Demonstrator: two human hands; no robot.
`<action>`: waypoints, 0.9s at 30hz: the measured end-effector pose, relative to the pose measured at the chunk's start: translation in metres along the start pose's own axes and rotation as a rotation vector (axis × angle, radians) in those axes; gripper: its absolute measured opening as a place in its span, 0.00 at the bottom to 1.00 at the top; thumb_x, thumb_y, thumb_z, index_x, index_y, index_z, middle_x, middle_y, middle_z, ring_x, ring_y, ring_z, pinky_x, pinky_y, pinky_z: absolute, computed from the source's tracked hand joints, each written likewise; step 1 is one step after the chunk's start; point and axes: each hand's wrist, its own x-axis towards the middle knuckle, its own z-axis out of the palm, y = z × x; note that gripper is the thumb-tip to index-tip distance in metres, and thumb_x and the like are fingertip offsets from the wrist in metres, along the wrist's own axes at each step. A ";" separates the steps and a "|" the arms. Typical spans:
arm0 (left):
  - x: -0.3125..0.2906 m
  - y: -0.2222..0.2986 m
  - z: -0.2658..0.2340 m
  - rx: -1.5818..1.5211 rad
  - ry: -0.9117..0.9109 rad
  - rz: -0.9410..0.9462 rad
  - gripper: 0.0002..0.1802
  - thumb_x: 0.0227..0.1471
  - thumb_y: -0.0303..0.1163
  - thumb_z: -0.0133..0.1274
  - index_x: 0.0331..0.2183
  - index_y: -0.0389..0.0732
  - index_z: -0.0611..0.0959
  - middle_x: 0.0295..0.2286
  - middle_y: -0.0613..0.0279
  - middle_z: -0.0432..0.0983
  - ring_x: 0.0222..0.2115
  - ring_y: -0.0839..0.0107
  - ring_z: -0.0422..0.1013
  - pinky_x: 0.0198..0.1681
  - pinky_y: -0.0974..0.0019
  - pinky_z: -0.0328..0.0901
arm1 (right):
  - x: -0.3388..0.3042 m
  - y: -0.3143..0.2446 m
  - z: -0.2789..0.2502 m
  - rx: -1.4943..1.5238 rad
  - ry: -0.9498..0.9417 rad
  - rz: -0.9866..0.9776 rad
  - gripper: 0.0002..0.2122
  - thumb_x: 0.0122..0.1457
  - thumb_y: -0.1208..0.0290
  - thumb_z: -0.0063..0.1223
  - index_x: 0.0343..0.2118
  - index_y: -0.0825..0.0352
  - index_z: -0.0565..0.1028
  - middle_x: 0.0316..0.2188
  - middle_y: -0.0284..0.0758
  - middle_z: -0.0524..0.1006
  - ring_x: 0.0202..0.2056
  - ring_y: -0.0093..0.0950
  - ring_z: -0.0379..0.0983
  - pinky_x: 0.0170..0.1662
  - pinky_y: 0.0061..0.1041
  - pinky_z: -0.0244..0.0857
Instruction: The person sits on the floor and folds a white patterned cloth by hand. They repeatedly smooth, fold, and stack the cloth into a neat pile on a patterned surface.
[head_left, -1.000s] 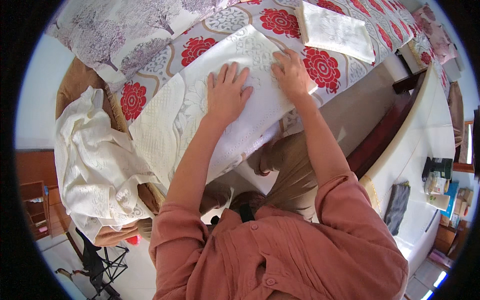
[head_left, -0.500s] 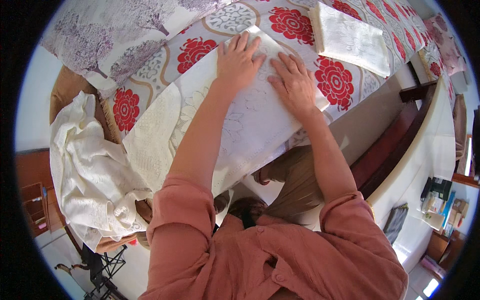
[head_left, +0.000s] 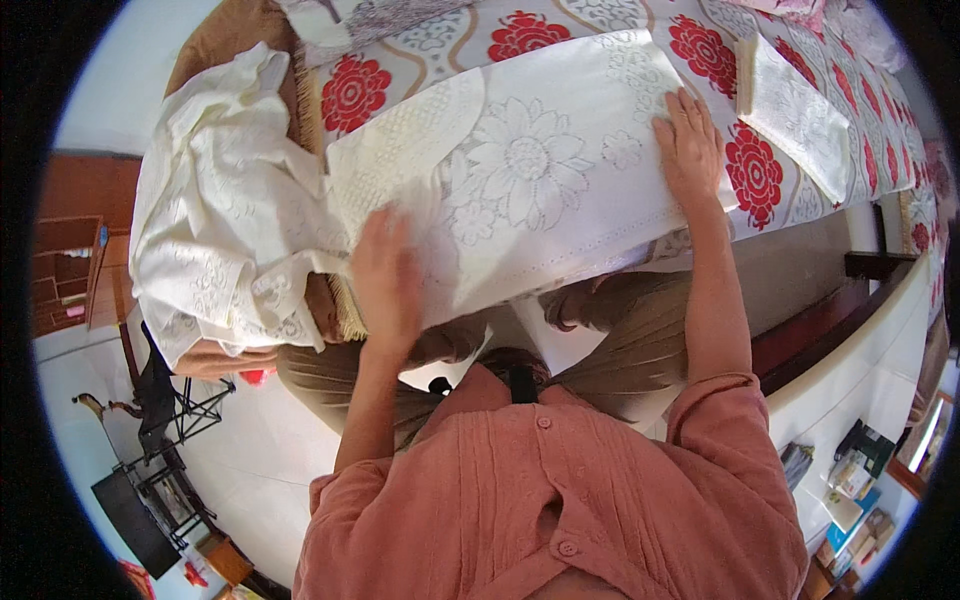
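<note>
A white lace cloth [head_left: 560, 200] with a big openwork flower lies folded into a flat panel across the patterned cover. On its right end rests my right hand [head_left: 690, 150], open, fingers stretched flat against the fabric. Over the near left part of the cloth is my left hand [head_left: 388, 275], smeared by motion, so its fingers cannot be read. Beside that hand, a crumpled pile of cream lace fabric [head_left: 215, 205] drapes over a brown seat and meets the cloth's left end.
A folded white cloth [head_left: 795, 118] lies at the far right on the red-flowered cover [head_left: 755, 175]. A tree-print cushion [head_left: 370, 22] is at the back. A dark wooden rail [head_left: 810, 345] runs along the right. Below left stands a black folding frame [head_left: 200, 400] on the pale floor.
My left hand has moved from the cloth's far edge to its near left part. My right hand stays flat near the right end. The view has shifted, showing more of the flower pattern.
</note>
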 end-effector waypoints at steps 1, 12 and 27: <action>-0.012 -0.021 -0.007 0.056 0.127 -0.083 0.23 0.54 0.19 0.50 0.53 0.39 0.76 0.52 0.48 0.72 0.53 0.49 0.67 0.58 0.55 0.61 | 0.000 0.000 0.000 0.002 0.037 -0.011 0.23 0.66 0.54 0.47 0.61 0.59 0.70 0.64 0.33 0.66 0.67 0.34 0.56 0.68 0.41 0.48; -0.042 -0.043 -0.042 -1.070 -0.240 -0.871 0.29 0.55 0.32 0.57 0.56 0.36 0.68 0.43 0.58 0.77 0.40 0.70 0.74 0.41 0.66 0.69 | -0.160 -0.226 -0.038 0.843 -0.018 -0.485 0.23 0.53 0.68 0.63 0.53 0.67 0.76 0.55 0.43 0.75 0.57 0.40 0.70 0.60 0.40 0.60; 0.053 -0.079 -0.027 -1.097 0.030 -0.628 0.35 0.58 0.25 0.48 0.64 0.36 0.57 0.53 0.49 0.68 0.48 0.63 0.72 0.53 0.61 0.67 | -0.148 -0.280 -0.090 1.055 -0.141 -0.390 0.25 0.55 0.81 0.51 0.58 0.66 0.69 0.55 0.44 0.73 0.52 0.43 0.73 0.54 0.35 0.67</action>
